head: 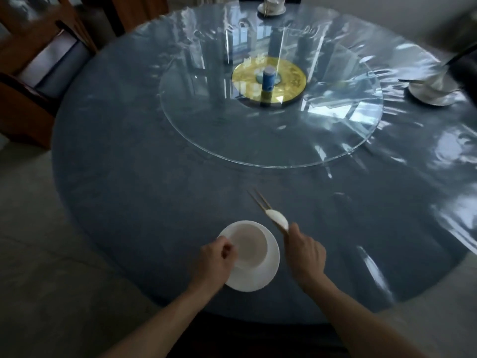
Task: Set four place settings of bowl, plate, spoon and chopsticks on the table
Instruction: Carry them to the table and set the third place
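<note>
A white bowl (251, 245) sits on a white plate (260, 279) near the table's front edge. My left hand (215, 259) pinches the bowl's left rim. To the right of the bowl, my right hand (305, 254) holds a white spoon (278, 219) together with a pair of wooden chopsticks (258, 200), whose tips point away over the table. A second setting of bowl, plate and spoon (431, 93) stands at the right edge. A third setting (271, 6) is at the far edge.
The round table (129, 177) has a dark blue cloth under glossy clear plastic. A glass turntable (232, 140) fills the middle, with a blue canister (269, 79) on its yellow hub. Wooden chairs (38, 73) stand at the left.
</note>
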The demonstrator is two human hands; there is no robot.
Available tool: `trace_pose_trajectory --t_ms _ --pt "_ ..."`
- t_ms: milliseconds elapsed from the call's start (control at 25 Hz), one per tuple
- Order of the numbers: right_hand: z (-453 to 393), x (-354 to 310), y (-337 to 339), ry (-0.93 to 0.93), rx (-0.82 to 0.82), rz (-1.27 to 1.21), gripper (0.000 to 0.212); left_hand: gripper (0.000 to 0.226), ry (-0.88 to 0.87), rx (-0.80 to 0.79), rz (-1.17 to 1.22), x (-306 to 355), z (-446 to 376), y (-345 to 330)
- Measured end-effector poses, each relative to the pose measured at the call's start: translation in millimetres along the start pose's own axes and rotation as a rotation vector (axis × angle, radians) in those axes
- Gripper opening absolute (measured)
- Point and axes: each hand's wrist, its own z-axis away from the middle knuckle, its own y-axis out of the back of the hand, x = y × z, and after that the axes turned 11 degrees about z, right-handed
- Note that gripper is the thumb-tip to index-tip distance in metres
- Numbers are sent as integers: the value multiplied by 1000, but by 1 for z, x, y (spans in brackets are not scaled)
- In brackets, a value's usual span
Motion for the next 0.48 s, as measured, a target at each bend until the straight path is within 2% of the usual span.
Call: trace_pose_trajectory --t_ms 120,200,320,400,480 --pt "14 -4 9 111 -4 76 6 21 17 -98 316 55 12 -41" --pt "20 -5 12 157 2 102 4 25 165 -33 529 75 10 -61" --pt "26 -5 13 223 19 123 7 27 405 58 685 80 6 -72" --pt "26 -3 12 160 11 50 5 26 451 96 733 81 6 -70" --pt "24 6 10 7 -26 -91 7 26 456 178 809 81 4 -65"
